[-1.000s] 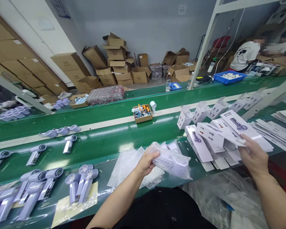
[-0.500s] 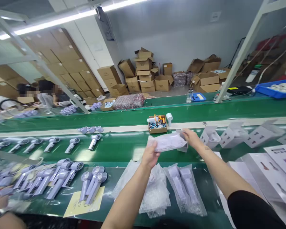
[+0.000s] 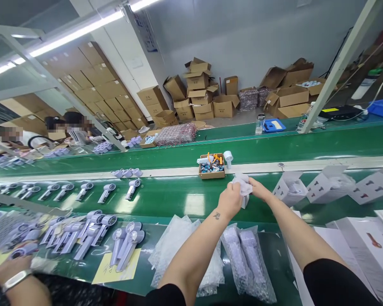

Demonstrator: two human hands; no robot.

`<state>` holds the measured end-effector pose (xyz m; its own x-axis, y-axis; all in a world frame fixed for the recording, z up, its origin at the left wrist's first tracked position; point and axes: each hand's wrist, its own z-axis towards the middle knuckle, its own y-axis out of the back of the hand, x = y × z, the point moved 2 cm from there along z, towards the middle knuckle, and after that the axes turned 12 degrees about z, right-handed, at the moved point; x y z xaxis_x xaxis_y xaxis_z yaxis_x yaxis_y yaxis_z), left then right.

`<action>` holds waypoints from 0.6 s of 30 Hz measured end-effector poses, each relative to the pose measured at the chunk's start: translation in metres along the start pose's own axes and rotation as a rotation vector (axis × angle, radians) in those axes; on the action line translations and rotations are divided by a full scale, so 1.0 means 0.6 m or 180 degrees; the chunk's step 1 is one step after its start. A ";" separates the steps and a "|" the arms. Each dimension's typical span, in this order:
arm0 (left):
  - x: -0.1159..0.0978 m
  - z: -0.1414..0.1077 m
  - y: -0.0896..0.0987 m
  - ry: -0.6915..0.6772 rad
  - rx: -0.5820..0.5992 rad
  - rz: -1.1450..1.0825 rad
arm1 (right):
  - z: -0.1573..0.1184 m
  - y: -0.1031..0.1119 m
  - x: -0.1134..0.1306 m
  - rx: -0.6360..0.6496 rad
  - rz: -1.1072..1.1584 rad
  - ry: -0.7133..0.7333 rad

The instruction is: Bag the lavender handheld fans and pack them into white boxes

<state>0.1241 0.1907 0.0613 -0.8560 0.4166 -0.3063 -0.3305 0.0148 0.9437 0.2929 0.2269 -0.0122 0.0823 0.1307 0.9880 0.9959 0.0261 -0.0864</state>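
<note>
Both hands grasp a plastic-wrapped bundle (image 3: pixel 242 184) at a small white carton (image 3: pixel 244 202), above the green belt (image 3: pixel 166 204).
The left hand (image 3: pixel 230 199) curls round the bundle's left side, the right hand (image 3: pixel 258 189) holds its right; how far it sits inside the carton I cannot tell. A parts box (image 3: pixel 212 174) stands at the belt's far edge; two bubble-wrapped packs (image 3: pixel 250 259) reach toward the counter's near edge, right of flat bubble bags (image 3: pixel 170 240).
</note>
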 end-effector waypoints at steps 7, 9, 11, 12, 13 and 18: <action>-0.040 0.097 -0.008 0.0877 0.1019 0.0653 | 0.002 0.008 -0.004 0.0094 -0.0475 0.0070; -0.045 0.080 -0.021 0.0438 0.0757 0.0764 | 0.003 0.006 -0.004 0.0068 -0.0567 0.0101; -0.049 0.050 -0.034 -0.0228 0.0474 0.0936 | 0.004 0.007 -0.003 0.0065 -0.0619 0.0093; -0.047 0.036 -0.041 -0.0471 0.0402 0.1038 | 0.004 0.010 0.000 0.0067 -0.0639 0.0071; -0.043 0.025 -0.048 -0.0597 0.0387 0.1148 | 0.002 0.016 0.004 0.0061 -0.0662 0.0037; -0.005 0.029 -0.085 -0.0451 0.0573 0.1384 | -0.065 0.096 0.072 -0.0248 -0.0996 -0.0139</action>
<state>0.1505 0.2046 0.0166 -0.8327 0.5384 0.1291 0.1303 -0.0362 0.9908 0.3552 0.1956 0.0304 -0.2282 0.1706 0.9586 0.9727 -0.0038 0.2322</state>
